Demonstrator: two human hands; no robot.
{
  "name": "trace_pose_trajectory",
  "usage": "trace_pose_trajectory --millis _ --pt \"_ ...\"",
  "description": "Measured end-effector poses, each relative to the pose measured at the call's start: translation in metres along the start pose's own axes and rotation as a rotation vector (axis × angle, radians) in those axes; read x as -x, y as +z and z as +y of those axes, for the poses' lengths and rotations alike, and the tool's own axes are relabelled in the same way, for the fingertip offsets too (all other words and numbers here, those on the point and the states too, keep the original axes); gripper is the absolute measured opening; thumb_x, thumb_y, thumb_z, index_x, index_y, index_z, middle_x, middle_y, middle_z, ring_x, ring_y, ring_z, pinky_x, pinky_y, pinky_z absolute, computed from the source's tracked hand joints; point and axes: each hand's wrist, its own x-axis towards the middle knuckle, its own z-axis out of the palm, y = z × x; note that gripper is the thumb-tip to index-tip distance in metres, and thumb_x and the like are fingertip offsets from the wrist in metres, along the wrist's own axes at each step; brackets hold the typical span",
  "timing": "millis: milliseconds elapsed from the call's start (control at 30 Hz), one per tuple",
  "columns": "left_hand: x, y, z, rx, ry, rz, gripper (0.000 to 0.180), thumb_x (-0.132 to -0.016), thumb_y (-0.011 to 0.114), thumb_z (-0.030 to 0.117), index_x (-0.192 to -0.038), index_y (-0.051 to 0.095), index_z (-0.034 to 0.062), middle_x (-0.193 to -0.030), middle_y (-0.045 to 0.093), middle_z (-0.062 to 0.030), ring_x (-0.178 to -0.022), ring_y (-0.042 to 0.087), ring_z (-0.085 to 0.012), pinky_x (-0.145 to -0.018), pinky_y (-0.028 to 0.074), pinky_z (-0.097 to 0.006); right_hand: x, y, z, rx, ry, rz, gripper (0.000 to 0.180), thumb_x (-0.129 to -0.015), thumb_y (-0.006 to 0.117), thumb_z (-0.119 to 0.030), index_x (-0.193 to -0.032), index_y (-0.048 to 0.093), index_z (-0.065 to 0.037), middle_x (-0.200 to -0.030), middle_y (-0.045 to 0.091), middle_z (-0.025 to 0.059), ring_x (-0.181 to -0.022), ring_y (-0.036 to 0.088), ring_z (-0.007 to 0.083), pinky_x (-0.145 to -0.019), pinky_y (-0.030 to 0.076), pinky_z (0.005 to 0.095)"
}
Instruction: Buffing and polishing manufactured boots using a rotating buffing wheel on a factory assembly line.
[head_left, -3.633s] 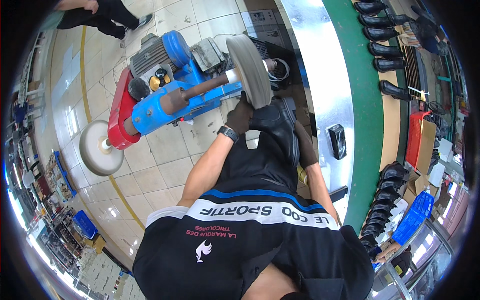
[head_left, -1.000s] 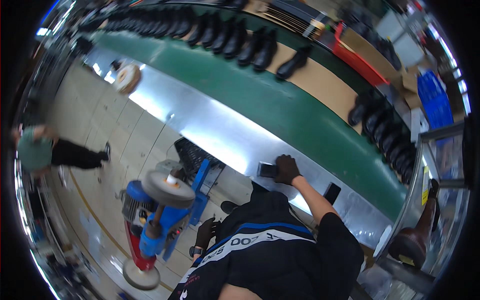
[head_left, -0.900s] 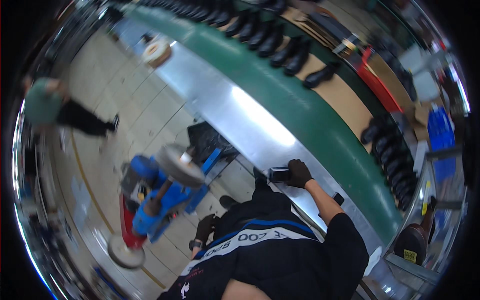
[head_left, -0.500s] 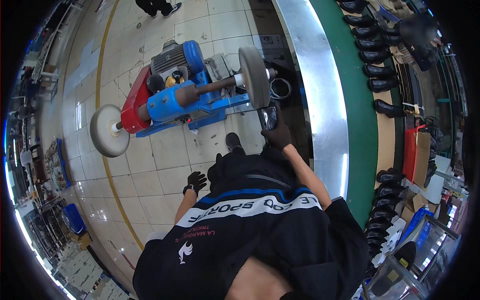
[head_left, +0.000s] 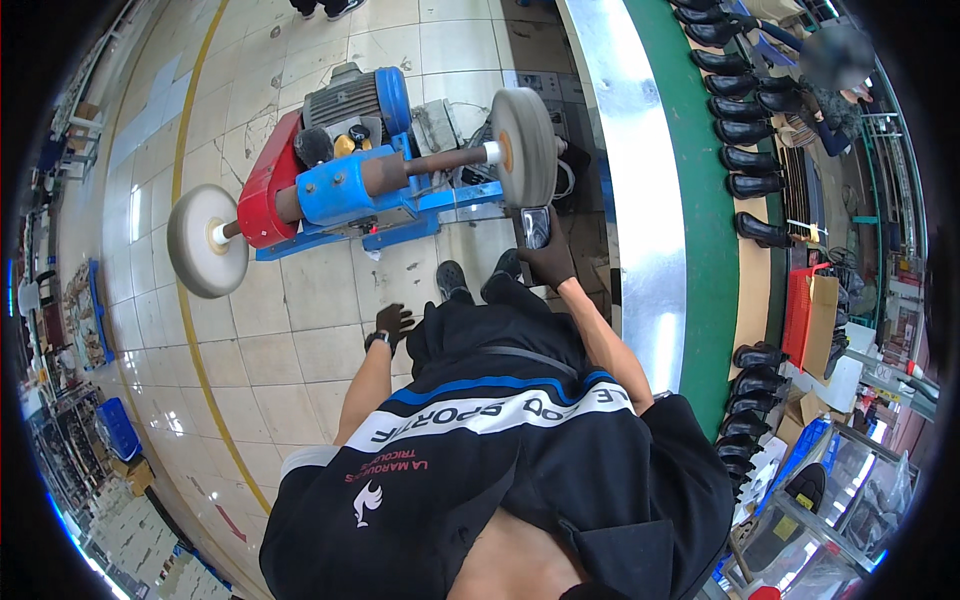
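Observation:
My right hand [head_left: 554, 260], in a dark glove, grips a glossy black shoe [head_left: 536, 228] just under the right buffing wheel [head_left: 532, 150]. The shoe's shiny end faces up at the wheel's lower rim; whether they touch I cannot tell. Much of the shoe is hidden by the wheel and my glove. My left hand [head_left: 394, 322], also gloved, hangs beside my leg with its fingers apart and holds nothing. The wheel sits on the shaft of a blue and red polishing machine [head_left: 345, 188], whose other end carries a second pale wheel [head_left: 208, 240].
Along my right runs a metal ledge [head_left: 648, 220] and a green conveyor belt [head_left: 705, 250]. Beyond it stand rows of black shoes [head_left: 752, 160] and a red basket [head_left: 800, 315]. A co-worker [head_left: 835, 110] reaches toward the shoes at far right. Another person's legs [head_left: 328, 8] show at the top.
My view has shifted slightly, and the machine sits a little further left. My right hand still holds the shoe by the wheel. The co-worker's arm now reaches over the shoes.

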Motion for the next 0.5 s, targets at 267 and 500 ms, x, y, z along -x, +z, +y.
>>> trace_pose_trajectory --millis 267,500 --pt "-0.002 0.065 0.089 -0.139 0.193 -0.177 0.037 -0.088 0.041 0.032 -0.119 0.046 0.0128 -0.107 0.059 -0.006 -0.088 0.058 -0.0213 -0.071 0.045 -0.038 -0.002 -0.017 -0.002 0.096 -0.03 0.047 0.1 -0.053 0.07 -0.023 -0.138 0.018 -0.015 -0.113 0.053 0.023 -0.102 0.054 0.0355 -0.085 0.045 0.0397" --pt "-0.036 0.028 0.069 -0.239 0.102 -0.069 0.034 -0.082 0.045 0.043 -0.097 0.056 0.0136 -0.095 0.061 -0.0039 -0.081 0.058 -0.0224 -0.064 0.043 -0.039 0.004 -0.009 -0.009 0.219 0.293 -0.041 0.101 -0.054 0.072 -0.029 -0.139 0.018 -0.016 -0.111 0.054 0.0236 -0.098 0.055 0.0371 -0.084 0.044 0.0406"
